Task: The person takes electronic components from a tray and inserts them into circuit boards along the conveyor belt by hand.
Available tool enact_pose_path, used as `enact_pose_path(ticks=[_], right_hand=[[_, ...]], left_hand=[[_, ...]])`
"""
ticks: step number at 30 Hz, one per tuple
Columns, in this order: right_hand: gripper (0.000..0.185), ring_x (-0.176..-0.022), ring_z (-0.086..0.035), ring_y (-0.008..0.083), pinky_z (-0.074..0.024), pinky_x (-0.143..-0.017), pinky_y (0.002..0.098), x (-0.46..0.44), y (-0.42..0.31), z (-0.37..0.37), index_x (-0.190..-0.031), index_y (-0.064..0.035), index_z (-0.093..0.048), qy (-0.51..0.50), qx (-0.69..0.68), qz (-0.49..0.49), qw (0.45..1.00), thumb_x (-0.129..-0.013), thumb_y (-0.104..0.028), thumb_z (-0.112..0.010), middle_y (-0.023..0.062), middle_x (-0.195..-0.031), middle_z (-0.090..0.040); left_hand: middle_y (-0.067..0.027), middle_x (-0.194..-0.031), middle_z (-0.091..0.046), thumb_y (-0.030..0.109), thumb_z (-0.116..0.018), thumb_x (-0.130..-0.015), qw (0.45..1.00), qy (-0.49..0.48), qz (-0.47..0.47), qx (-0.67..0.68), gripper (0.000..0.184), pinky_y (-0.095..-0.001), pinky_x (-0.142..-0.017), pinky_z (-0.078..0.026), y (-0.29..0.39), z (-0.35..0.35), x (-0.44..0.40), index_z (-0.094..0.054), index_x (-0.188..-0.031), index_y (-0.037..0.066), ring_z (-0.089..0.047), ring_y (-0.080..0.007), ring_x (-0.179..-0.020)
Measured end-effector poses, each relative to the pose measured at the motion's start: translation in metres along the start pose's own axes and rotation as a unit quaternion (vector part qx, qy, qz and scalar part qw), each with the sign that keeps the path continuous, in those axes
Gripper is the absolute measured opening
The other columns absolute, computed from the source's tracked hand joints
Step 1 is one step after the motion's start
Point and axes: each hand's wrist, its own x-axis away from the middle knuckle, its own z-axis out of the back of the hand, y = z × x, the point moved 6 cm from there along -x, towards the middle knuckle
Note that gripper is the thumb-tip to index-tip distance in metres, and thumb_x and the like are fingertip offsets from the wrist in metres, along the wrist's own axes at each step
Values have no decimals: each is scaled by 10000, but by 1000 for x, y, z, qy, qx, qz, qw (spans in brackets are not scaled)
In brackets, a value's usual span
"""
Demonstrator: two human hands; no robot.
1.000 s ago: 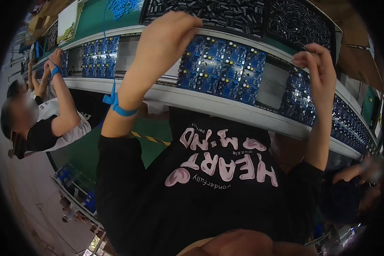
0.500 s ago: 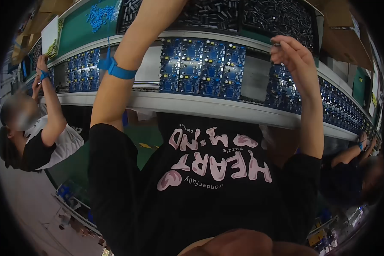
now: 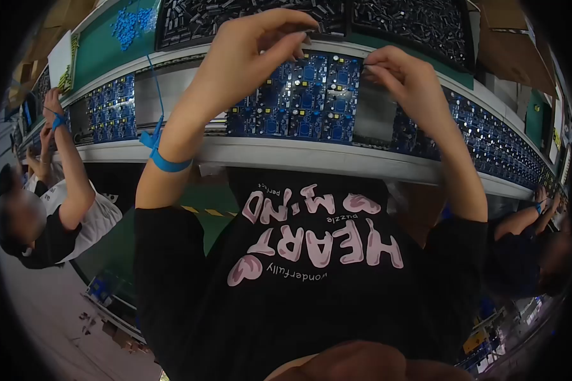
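Observation:
My left hand (image 3: 251, 60), with a blue strap (image 3: 165, 155) round its wrist, is above the left part of a panel of blue circuit boards (image 3: 308, 105). Its thumb and forefinger are closed around a small dark electronic component (image 3: 307, 37), partly hidden by the fingers. Over the panel's right edge, my right hand (image 3: 408, 81) pinches another small dark component (image 3: 366, 64), mostly covered by the fingertips. The panel lies on a conveyor rail and carries white, yellow and blue parts.
Behind the rail stand two black trays (image 3: 419, 28) of loose dark cylindrical components. Blue parts (image 3: 132, 26) lie in a heap at the back left. More board panels (image 3: 111, 108) sit along the line. Co-workers (image 3: 70, 184) are at both sides. A cord runs from my strap.
My left hand has come back from the trays, beyond the top edge of the view, to above the boards. My right hand has moved left towards the panel's edge, fingers still pinched.

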Motion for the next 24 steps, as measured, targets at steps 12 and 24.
enact_pose_path(ticks=[12, 24], right_hand=[[134, -847, -730, 145, -569, -760, 268, -6, 10, -12, -1087, -11, -678, -55, 128, -81, 987, -969, -67, -651, 73, -929, -744], [129, -811, -696, 310, -542, -716, 375, -5, -18, -16, -1021, -55, -670, -6, 264, 104, 959, -912, -122, -692, 124, -916, -703]], left_hand=[[-98, -1017, -720, 86, -589, -1025, 984, -42, 67, 161, 264, -242, -788, -576, -6, -18, 6, -642, -1263, -17, -691, -112, -874], [-101, -1013, -731, 124, -581, -1031, 968, -67, 103, 220, 285, -242, -795, -582, -10, -21, 5, -651, -1278, 1, -703, -116, -868]])
